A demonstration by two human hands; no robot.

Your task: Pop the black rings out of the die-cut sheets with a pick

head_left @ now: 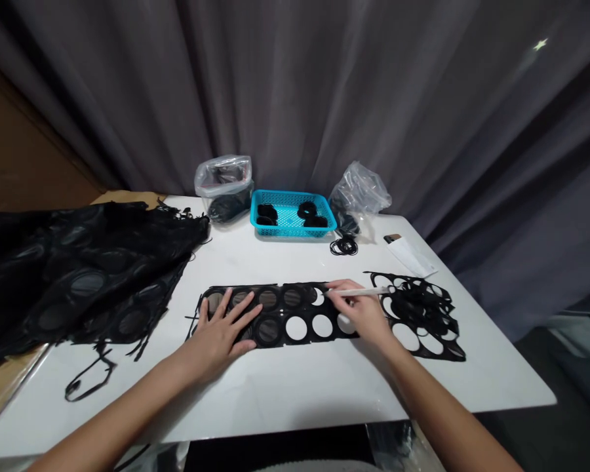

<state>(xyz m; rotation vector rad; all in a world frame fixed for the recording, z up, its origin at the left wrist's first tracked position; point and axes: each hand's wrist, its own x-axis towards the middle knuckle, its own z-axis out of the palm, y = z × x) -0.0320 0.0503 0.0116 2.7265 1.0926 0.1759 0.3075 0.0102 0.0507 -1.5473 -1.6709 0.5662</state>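
Note:
A black sheet (268,330) with two rows of circles lies flat on the white table. Some circles at its right are open holes with white showing through; those at the left still carry dark, sheer material. My left hand (221,331) rests on the sheet's left end, fingers spread and pressing flat. A slim white pen-like tool (361,292) is gripped in my right hand (358,311), its tip at a partly open circle in the upper row. The tip itself is too small to make out. Beside that hand lies another holed black sheet (430,344) with black scraps (423,307) heaped on it.
Black ring-patterned sheets (93,275) are piled at the left. Toward the back stand a blue basket (295,232) with black pieces and two clear plastic bags (223,183), (361,190). Thin black rings (344,246) and a white paper (413,257) lie nearby. A grey curtain (285,85) hangs behind.

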